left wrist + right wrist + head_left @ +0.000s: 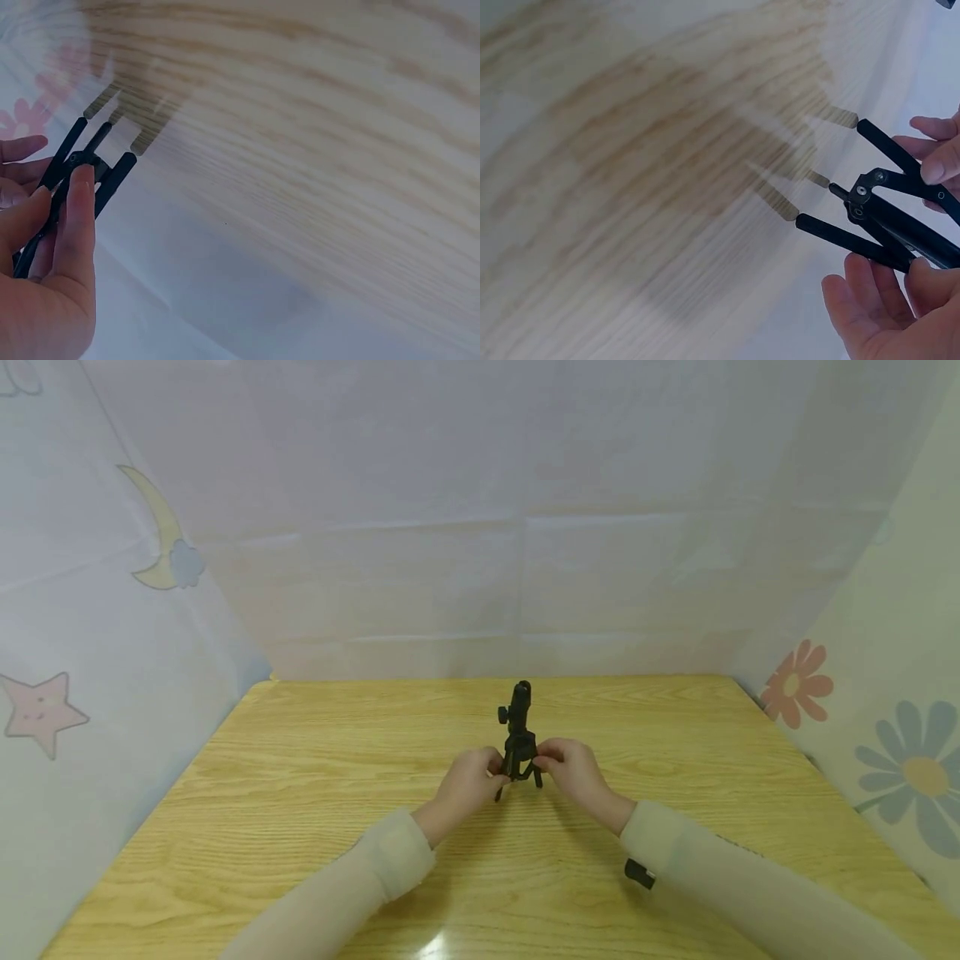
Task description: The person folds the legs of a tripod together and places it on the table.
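A small black tripod point(520, 747) is upright near the middle of the wooden table, its legs partly spread and a knob sticking out to the left of its head. Thumb and fingers of my left hand point(468, 783) pinch its left leg. On the opposite side my right hand point(576, 770) pinches the right leg between thumb and fingers. Hinged braces join the black legs point(840, 238) in the right wrist view. The leg tips meet their reflections on the tabletop, so they touch it or nearly so. Fingers hide part of the legs point(116, 184) in the left wrist view.
The glossy wood-grain table point(300, 827) reaches back to a pale cloth backdrop point(420, 568). Printed cloth walls stand at the left, with a moon point(161, 527) and star, and at the right, with flowers point(926, 777). A black device point(639, 872) shows under my right sleeve.
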`<state>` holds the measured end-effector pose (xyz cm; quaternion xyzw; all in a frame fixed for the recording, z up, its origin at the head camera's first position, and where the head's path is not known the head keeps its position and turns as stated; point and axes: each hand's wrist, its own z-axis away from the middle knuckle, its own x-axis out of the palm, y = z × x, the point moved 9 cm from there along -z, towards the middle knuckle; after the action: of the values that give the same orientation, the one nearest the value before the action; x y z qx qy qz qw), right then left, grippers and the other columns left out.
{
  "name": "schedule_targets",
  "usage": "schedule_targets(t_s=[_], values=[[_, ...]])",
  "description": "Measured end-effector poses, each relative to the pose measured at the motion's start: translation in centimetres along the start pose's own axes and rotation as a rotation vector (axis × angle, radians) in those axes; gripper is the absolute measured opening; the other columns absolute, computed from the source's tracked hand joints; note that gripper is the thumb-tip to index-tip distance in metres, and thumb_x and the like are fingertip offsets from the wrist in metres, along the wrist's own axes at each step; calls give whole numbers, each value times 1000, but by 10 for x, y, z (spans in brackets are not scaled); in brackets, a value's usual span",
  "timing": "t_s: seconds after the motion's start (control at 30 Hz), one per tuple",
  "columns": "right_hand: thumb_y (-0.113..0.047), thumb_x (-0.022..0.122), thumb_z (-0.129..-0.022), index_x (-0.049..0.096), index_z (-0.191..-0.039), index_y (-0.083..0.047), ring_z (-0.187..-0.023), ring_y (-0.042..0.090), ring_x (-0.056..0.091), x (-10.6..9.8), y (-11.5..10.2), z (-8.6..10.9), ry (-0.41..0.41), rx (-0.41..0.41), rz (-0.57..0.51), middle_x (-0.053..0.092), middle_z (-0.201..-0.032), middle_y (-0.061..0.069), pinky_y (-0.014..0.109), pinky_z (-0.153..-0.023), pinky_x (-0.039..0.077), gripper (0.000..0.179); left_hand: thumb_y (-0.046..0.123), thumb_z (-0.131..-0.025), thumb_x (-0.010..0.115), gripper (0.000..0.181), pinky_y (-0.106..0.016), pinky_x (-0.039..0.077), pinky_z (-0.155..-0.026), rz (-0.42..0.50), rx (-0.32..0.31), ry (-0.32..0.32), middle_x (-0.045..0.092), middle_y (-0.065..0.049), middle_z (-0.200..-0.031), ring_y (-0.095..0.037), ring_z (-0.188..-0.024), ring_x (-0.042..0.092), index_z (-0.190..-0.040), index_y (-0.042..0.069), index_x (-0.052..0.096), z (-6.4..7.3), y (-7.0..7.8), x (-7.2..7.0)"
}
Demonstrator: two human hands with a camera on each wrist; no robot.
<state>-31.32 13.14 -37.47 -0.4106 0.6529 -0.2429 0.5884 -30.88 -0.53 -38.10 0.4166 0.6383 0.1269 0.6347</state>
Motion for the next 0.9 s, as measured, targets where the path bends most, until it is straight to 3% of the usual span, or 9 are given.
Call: schedule_targets(t_s=[0.2, 0.5, 0.67, 0.9], values=[[5, 61, -92, 69, -95, 8, -86, 30, 67, -2, 2, -5, -2, -6, 25, 70, -93, 18, 41, -74, 55, 9, -6, -89, 63, 17, -29, 54, -67, 15, 37, -67, 70, -13, -95, -26, -89, 67, -105, -4, 69, 4, 1, 1], [5, 57, -94, 67, -102, 10, -91, 34, 66, 0, 6, -9, -76, -3, -20, 68, -99, 21, 43, -79, 54, 14, 4, -97, 58, 27, -38, 55, -80, 32, 9, 9, 66, -18, -111, -31, -98, 65, -123, -5, 61, -6, -8, -10], [4, 56, -96, 67, -106, 10, -94, 34, 65, -1, 10, -12, -77, 22, -49, 68, -104, 21, 47, -84, 52, 16, 6, -98, 57, 34, -38, 53, -87, 89, 0, -17, 62, -19, -123, -32, -107, 63, -131, -3, 56, -19, -10, -7], [2, 57, -96, 68, -106, 9, -94, 34, 66, 0, 12, -15, -54, 36, -73, 68, -106, 21, 48, -85, 52, 17, 5, -98, 57, 22, -38, 52, -88, 118, 46, -36, 67, -13, -113, -27, -106, 63, -118, 0, 64, -31, -7, -3]])
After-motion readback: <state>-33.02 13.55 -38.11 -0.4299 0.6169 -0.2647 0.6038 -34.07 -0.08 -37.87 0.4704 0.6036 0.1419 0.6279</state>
